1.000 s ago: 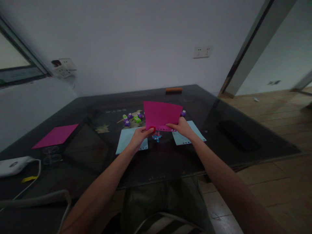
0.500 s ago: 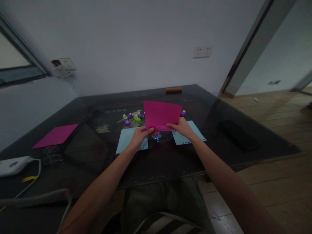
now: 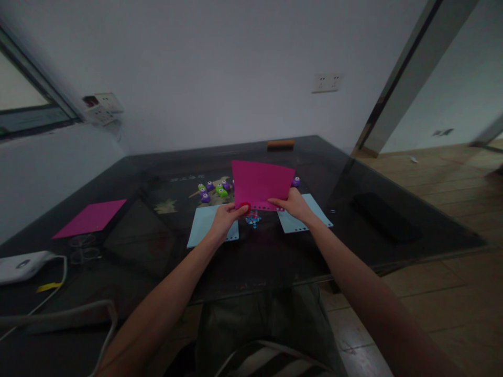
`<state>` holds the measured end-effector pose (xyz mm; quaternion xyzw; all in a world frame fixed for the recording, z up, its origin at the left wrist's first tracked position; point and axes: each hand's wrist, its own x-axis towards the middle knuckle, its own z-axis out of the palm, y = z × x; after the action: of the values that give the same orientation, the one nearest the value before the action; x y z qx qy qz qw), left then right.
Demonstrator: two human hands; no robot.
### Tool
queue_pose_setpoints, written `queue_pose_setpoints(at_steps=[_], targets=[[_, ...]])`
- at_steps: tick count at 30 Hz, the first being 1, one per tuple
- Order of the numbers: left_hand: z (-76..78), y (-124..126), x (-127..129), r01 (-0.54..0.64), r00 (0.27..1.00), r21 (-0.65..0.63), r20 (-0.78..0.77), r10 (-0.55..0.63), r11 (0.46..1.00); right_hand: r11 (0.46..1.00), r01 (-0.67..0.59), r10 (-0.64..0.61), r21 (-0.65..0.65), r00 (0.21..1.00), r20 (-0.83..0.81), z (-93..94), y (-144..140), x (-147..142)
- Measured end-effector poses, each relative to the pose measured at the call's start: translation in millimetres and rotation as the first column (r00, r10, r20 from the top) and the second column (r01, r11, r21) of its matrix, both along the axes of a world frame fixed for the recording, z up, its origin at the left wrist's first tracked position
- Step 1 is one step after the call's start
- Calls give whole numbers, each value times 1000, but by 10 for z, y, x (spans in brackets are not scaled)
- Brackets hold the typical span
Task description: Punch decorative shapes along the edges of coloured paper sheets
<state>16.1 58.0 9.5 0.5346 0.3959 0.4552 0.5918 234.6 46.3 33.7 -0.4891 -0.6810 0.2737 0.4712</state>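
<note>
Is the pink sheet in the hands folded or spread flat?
Spread: the pink sheet shows as one unfolded panel, lifted off the table.

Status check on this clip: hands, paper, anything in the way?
Left hand pinching small red punch on magenta paper sheet's near edge. Right hand gripping same edge. Punched confetti bits underneath; nothing blocking.

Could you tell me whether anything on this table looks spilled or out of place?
A small heap of blue and pink paper bits lies loose on the dark table, just below the pink sheet held by both hands. Nothing else stands out.
</note>
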Motion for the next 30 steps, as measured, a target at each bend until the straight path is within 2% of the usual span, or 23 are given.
queue_pose_setpoints(at_steps=[10,19,30], targets=[[24,-25,43,-40,999,56,-19,41,998,999,-13,12,43,1000,25,0,3,17],[-8,-23,89,-52,998,18,19,52,998,1000,-19,19,1,999,-28,-21,21,33],[-35,-52,110,0,1000,20,31,-1,1000,998,-18,18,-68,1000,-6,31,-6,91]])
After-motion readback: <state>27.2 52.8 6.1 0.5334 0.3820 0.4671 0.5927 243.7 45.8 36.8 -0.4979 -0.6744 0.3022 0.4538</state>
